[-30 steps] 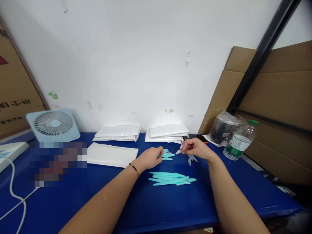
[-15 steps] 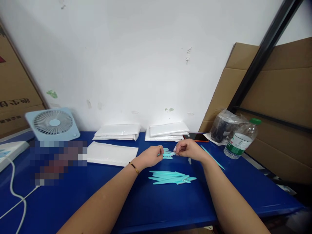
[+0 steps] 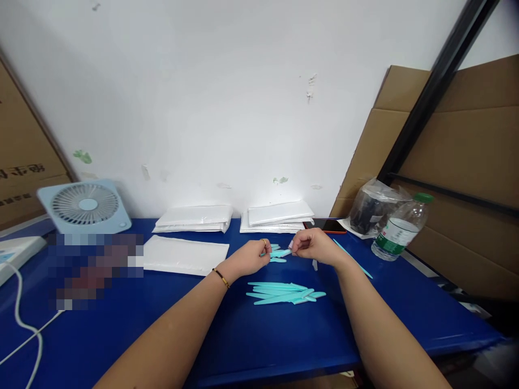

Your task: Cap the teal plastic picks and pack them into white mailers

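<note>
My left hand [image 3: 253, 256] is closed, its thumb and fingers pinching the handle of a teal eyebrow razor [image 3: 284, 253]. The wider blade end points right and reaches the fingertips of my right hand [image 3: 310, 245]. Those fingers are pinched together too; whatever is between them is too small to make out. Behind and under the held razor, several more teal razors [image 3: 278, 260] lie on the table, partly covered by my left hand. Nearer to me is a loose pile of teal razors [image 3: 279, 293]. A small clear piece [image 3: 315, 265] lies below my right hand.
White padded mailers stand in two stacks [image 3: 193, 219] [image 3: 279, 213] by the wall, with one mailer [image 3: 184, 255] lying flat at left. A single razor [image 3: 352, 258], a phone [image 3: 330, 226], a bottle [image 3: 399, 229] and a bagged dark cup [image 3: 367, 210] are at right. A fan [image 3: 85, 205] stands left.
A whitish, translucent part seen at the razor's blade end earlier now looks teal there. Both hands stay almost in place, and the view has shifted slightly.
</note>
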The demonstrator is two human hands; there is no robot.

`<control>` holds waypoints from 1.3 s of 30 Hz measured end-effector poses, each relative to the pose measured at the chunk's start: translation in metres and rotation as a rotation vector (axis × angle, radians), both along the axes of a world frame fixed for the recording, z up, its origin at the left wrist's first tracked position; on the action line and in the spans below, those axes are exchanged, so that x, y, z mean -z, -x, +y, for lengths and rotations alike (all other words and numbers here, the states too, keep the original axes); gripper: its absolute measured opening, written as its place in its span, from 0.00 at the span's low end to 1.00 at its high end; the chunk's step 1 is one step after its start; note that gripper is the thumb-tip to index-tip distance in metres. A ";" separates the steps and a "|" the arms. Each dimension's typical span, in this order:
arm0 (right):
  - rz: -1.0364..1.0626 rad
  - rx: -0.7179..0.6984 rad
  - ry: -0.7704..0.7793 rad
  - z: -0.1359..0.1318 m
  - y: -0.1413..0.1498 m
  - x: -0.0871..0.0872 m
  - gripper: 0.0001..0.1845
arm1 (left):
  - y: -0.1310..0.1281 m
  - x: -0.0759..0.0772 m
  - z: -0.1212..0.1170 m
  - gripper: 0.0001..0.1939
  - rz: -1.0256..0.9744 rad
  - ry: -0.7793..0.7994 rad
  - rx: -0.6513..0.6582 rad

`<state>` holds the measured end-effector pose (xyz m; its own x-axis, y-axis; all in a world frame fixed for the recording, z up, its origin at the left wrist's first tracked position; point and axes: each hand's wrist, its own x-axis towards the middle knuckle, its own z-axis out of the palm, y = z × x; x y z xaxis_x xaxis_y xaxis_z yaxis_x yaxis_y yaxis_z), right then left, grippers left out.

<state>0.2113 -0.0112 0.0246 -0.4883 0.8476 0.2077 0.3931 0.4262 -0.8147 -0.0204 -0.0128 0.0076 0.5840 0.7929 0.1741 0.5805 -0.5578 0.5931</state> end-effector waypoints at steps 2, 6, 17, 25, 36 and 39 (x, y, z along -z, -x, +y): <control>-0.024 -0.019 0.008 0.000 0.003 0.000 0.06 | -0.001 0.001 0.001 0.07 0.016 -0.003 0.001; -0.236 0.051 -0.089 0.005 -0.021 0.001 0.09 | 0.000 0.003 0.004 0.09 0.097 -0.114 -0.105; -0.636 0.126 0.017 0.013 -0.039 0.012 0.06 | -0.010 -0.003 -0.015 0.11 0.224 0.113 0.189; -0.449 0.139 -0.044 0.016 -0.028 0.019 0.05 | -0.006 0.001 -0.004 0.09 0.007 0.199 0.034; -0.254 0.208 -0.458 0.009 -0.009 0.004 0.04 | 0.004 0.005 0.016 0.08 -0.200 0.352 -0.198; -0.184 0.190 -0.516 0.006 -0.004 0.001 0.04 | 0.004 0.003 0.016 0.07 -0.205 0.384 -0.207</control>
<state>0.2151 -0.0049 0.0237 -0.4043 0.7357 0.5434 0.6175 0.6579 -0.4312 -0.0244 0.0028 0.0048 0.3908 0.9186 -0.0586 0.5060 -0.1612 0.8474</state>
